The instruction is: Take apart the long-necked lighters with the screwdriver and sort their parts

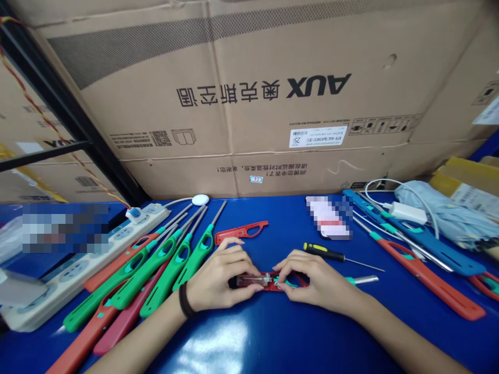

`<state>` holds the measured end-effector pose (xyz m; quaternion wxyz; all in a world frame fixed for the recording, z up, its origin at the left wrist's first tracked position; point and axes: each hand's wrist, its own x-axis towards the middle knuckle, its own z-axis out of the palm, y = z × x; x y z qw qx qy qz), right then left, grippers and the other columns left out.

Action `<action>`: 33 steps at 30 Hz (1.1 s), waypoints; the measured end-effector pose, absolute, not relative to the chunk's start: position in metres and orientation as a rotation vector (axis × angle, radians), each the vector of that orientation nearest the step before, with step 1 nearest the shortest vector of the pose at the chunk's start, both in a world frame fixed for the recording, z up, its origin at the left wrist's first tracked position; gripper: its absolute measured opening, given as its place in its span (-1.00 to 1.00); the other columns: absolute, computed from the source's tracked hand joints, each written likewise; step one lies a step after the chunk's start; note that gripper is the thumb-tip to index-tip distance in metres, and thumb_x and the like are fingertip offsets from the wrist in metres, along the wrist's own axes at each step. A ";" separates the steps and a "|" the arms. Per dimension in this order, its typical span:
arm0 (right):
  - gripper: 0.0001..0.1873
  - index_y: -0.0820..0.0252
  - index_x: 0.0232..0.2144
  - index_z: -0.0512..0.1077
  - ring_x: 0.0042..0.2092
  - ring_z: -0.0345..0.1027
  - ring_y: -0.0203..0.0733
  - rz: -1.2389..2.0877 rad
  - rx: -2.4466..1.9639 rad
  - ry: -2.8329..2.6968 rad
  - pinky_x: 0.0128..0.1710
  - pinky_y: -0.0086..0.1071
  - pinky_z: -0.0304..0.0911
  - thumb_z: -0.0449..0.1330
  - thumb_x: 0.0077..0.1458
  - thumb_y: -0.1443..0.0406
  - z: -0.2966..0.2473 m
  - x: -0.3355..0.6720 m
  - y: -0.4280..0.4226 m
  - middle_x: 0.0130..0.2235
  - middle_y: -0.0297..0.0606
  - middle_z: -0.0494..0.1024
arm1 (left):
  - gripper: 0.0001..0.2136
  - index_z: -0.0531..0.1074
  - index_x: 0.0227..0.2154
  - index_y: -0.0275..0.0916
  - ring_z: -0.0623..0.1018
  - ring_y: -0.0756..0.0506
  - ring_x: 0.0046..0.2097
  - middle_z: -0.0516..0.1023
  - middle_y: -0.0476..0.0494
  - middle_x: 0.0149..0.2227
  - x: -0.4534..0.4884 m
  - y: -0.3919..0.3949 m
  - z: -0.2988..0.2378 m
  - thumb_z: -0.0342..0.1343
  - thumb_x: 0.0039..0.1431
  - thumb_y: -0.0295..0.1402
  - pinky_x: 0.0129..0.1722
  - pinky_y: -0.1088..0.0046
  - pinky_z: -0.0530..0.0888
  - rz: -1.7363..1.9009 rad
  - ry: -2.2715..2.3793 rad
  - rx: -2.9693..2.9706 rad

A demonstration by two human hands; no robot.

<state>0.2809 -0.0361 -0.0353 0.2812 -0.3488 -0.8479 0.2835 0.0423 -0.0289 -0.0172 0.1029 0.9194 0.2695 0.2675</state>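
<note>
Opened on the blue table in front of me is a red long-reach lighter (276,288), its inside facing up. A clear fuel tank (251,281) sits in its handle, with my left hand (218,275) closed around that end, thumb below and fingers above. Thumb and fingertips of my right hand (315,280) pinch at the middle of the lighter, by a teal part and a thin white wire; the exact contact is hidden. The metal tube (366,280) sticks out to the right. Behind my left hand lies a loose red half shell (241,233). A yellow-black screwdriver (324,252) lies beyond my right hand.
Several green and red lighters (163,275) lie left beside a white power strip (74,270). On the right are an orange lighter (432,280), blue lighters (440,246), a cable adapter (407,213) and cloth (440,210). A phone (328,217) lies before a large cardboard box (241,124).
</note>
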 end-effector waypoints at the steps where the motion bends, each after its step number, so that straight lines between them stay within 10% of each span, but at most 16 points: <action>1: -0.88 0.12 -0.40 0.47 -0.13 0.42 -0.24 0.762 -0.933 -2.273 -0.10 -0.37 0.29 0.20 0.01 0.43 -0.035 0.281 -0.036 -0.23 -0.30 0.58 | -0.91 0.49 -0.30 -0.18 0.50 -0.03 -0.33 0.56 -0.02 -0.40 0.042 -0.029 -0.017 0.16 0.14 -0.33 0.01 0.26 0.27 0.785 0.784 2.715; 18: -0.87 0.13 -0.40 0.48 -0.17 0.41 -0.24 0.777 -0.876 -2.276 -0.13 -0.38 0.29 0.21 -0.01 0.44 -0.035 0.279 -0.036 -0.24 -0.31 0.59 | -0.74 0.37 -0.21 -0.25 0.37 -0.07 -0.26 0.48 -0.10 -0.29 0.045 -0.031 -0.021 -0.25 0.36 -0.47 -0.12 0.35 0.28 0.634 0.877 2.640; 33: -0.86 0.12 -0.41 0.47 -0.20 0.40 -0.25 0.767 -0.872 -2.282 -0.17 -0.39 0.28 0.22 -0.03 0.45 -0.037 0.278 -0.035 -0.25 -0.35 0.59 | -0.81 0.44 -0.10 -0.16 0.34 -0.11 -0.14 0.42 -0.12 -0.22 0.039 -0.027 -0.014 0.02 0.27 -0.34 -0.06 0.32 0.24 0.479 0.803 2.711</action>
